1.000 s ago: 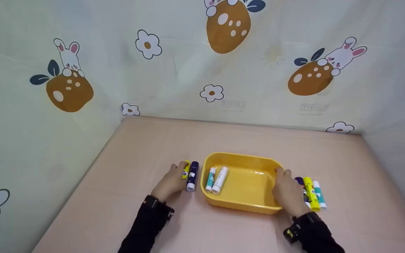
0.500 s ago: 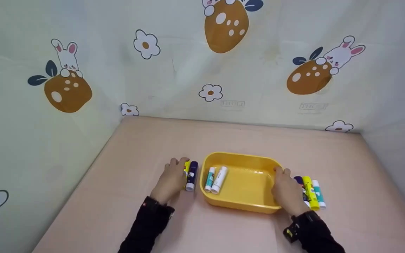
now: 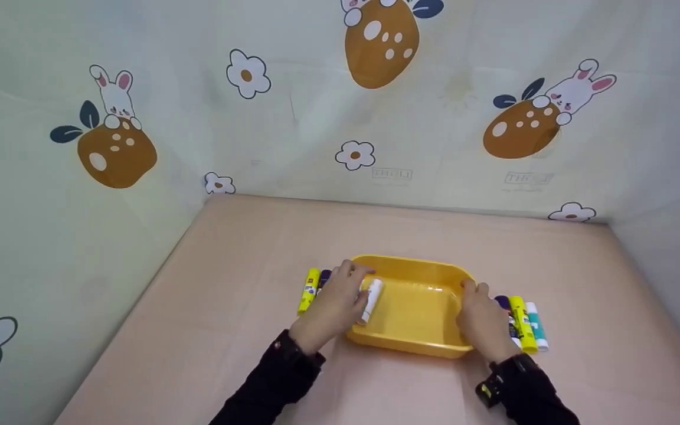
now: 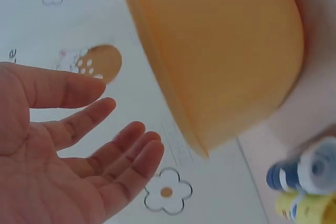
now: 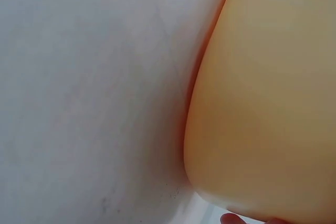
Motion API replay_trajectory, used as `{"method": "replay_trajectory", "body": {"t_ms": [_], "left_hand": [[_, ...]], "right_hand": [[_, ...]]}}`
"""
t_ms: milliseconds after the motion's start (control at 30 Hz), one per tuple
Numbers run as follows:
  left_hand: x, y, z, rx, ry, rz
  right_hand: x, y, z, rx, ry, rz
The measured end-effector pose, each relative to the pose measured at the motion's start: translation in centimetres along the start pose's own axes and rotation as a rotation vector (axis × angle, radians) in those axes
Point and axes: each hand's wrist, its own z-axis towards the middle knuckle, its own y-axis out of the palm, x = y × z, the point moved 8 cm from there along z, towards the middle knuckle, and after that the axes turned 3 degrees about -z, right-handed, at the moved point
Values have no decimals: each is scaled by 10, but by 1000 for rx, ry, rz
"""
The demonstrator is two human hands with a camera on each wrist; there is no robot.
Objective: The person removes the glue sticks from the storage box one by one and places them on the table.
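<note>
A yellow plastic basin (image 3: 414, 310) stands on the table, with a white glue stick (image 3: 373, 295) lying in its left part. My left hand (image 3: 334, 301) is over the basin's left rim, and in the head view it covers the teal glue stick's spot. In the left wrist view the left hand (image 4: 63, 156) has loose, spread fingers and holds nothing, apart from the basin wall (image 4: 226, 51). My right hand (image 3: 484, 321) grips the basin's right rim; only its fingertips (image 5: 231, 219) show under the basin (image 5: 262, 103) in the right wrist view.
Left of the basin lie a yellow glue stick (image 3: 309, 290) and a dark purple one (image 3: 324, 275), partly covered by my left hand. To its right are another dark purple stick (image 3: 502, 302), a yellow one (image 3: 522, 324) and a teal-and-white one (image 3: 536, 327). A patterned curtain (image 3: 293, 130) closes the back.
My left hand has left the glue sticks beside the basin and moved right, over its left rim. The yellow stick there shows fully now. My right hand has stayed at the right rim.
</note>
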Motion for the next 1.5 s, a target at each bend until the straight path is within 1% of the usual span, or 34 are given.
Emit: {"method": "replay_trajectory", "body": {"t_ms": [133,233,367,500,567,667,800,933,1033,1200,1300,1500], "left_hand": [[1,20,9,-107,-58,5],[-3,32,15,-161,-96,28],[-7,43,20,-196,-106,67],[-9,51,23,-234,-137,90],[-11,54,24,-246,-156,92],[-13,58,26,-256,-167,103],[-13,63,27,-264,-140,124],[-12,67,29,-264,-106,126],[-11,67,29,-261,-104,127],[-13,68,29,-272,-137,97],[-13,68,29,-270,-145,89],[-13,67,29,-236,-115,113]], "right_hand": [[-1,0,1,-1,2,2],[-1,1,2,1,-2,-5],[-2,0,2,23,-15,-21],[-3,-3,1,73,-35,-50],[-3,-3,2,83,-37,-58],[-2,-3,2,70,-28,-54],[-1,-1,2,41,-11,-42],[-1,-1,2,35,-5,-38],[0,-1,1,42,-3,-38],[0,-2,1,48,-11,-34],[0,-3,1,50,-18,-25],[-2,-5,0,105,-53,-45]]}}
